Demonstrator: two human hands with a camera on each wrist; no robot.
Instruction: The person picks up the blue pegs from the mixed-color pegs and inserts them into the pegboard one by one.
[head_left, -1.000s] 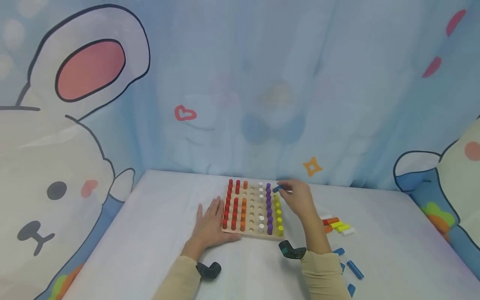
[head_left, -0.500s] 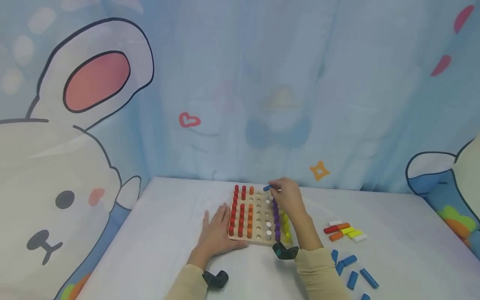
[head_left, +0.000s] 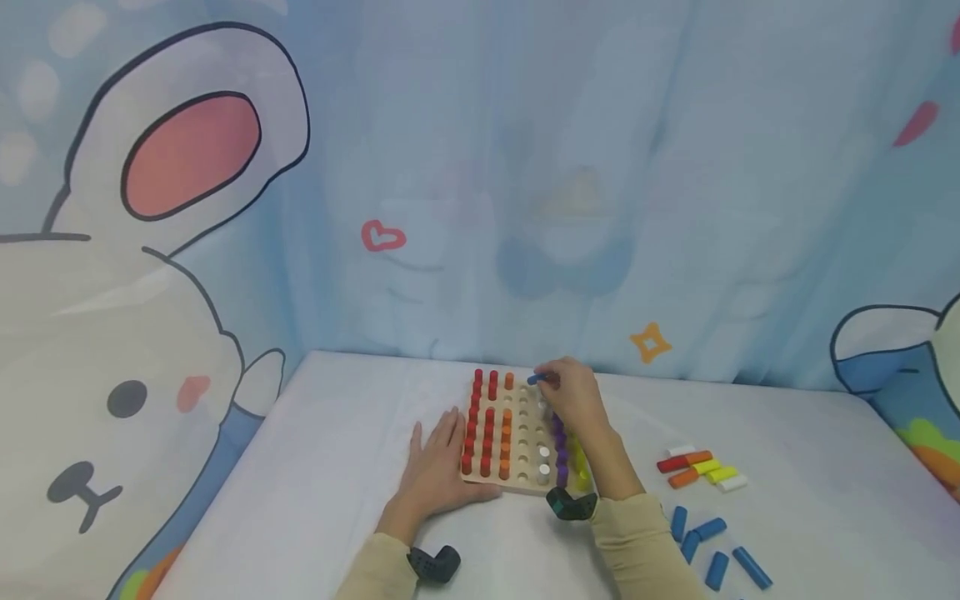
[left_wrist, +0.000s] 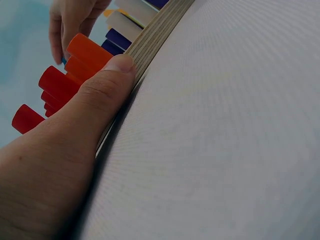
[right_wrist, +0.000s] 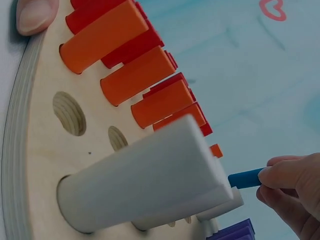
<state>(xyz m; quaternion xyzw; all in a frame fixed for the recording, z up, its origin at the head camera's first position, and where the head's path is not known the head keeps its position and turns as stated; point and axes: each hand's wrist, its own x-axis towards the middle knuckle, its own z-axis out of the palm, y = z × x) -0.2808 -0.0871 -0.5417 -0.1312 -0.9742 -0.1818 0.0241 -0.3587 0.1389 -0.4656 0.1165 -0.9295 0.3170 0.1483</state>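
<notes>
Blue peg (right_wrist: 245,178), pinched by right hand (head_left: 579,402), farther left along the board (head_left: 533,460) than earlier

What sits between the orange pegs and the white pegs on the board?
A column of empty holes lies between the orange pegs and the white pegs; the head view shows it best.

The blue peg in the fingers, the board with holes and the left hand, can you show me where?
Held blue peg (right_wrist: 245,179): right wrist view, middle of its visible side.
Board (right_wrist: 44,155): right wrist view, bare wood near its edge.
Left hand (head_left: 437,478): head view, back of the hand.
</notes>
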